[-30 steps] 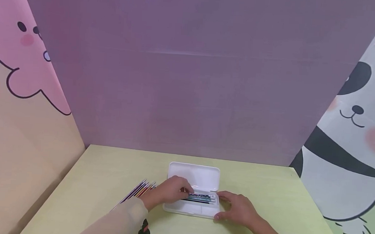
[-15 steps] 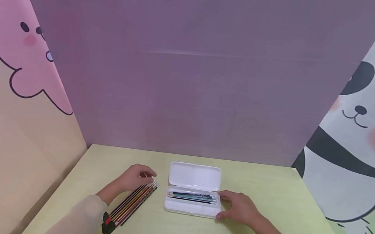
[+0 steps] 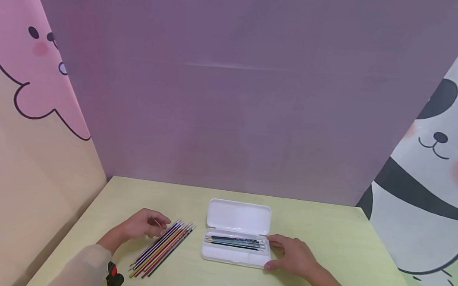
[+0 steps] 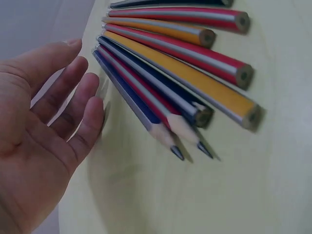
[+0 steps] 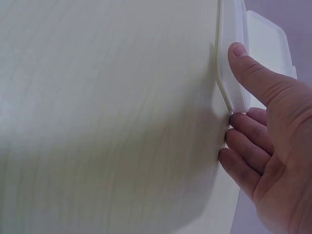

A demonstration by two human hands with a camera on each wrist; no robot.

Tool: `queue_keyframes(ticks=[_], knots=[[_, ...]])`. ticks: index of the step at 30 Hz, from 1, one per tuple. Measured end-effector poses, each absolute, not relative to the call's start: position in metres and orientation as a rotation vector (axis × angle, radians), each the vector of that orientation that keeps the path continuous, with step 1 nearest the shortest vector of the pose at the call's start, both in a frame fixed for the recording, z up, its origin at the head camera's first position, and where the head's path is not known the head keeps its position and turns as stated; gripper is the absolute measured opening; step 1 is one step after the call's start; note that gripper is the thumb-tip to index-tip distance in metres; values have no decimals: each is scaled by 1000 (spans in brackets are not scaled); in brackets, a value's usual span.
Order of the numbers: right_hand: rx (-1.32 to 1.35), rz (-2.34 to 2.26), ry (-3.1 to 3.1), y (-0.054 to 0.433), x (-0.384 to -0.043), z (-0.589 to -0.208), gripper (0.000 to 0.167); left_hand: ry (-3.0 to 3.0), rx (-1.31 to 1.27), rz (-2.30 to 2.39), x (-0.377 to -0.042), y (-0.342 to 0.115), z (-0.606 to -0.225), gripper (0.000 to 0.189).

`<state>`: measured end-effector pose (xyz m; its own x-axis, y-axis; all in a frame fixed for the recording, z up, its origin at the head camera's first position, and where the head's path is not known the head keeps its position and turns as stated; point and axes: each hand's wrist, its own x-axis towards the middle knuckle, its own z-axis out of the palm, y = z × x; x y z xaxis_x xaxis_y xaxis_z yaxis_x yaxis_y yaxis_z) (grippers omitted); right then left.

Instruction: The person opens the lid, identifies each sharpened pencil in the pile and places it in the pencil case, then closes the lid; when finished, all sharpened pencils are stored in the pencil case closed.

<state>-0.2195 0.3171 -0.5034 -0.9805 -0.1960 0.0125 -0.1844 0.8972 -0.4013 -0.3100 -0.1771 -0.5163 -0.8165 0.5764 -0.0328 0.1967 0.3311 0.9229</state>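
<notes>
A white pencil case [image 3: 227, 256] lies with its lid [image 3: 239, 215] raised at the back. Several dark and teal pencils [image 3: 233, 242] lie lengthwise in its rear part. My right hand [image 3: 295, 256] holds the case's right end, thumb at the front corner and fingers at the end wall. To the left, a bundle of loose striped pencils [image 3: 162, 252] lies slanted on the table. My left hand [image 3: 145, 223] is beside their far ends, fingers loosely bent and nothing in them. In the left wrist view, red, yellow and blue pencils [image 4: 180, 73] fan out, two showing sharpened tips.
The pale yellow table [image 3: 318, 225] carries everything. A purple panel [image 3: 230, 117] rises behind its back edge. Cartoon-printed walls stand at both sides. A black device [image 3: 114, 277] with a red patch shows at the left wrist.
My left hand has left the pencil case and moved left, to the near side of the loose pencils' far ends. My right hand stays at the case's right end.
</notes>
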Motion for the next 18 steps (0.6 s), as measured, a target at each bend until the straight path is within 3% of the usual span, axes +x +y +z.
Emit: queue_keyframes(ticks=[18], knots=[[-298,-638,3023,317,-222,-506,85,2307,692,1440,-307,-179,-529,32]])
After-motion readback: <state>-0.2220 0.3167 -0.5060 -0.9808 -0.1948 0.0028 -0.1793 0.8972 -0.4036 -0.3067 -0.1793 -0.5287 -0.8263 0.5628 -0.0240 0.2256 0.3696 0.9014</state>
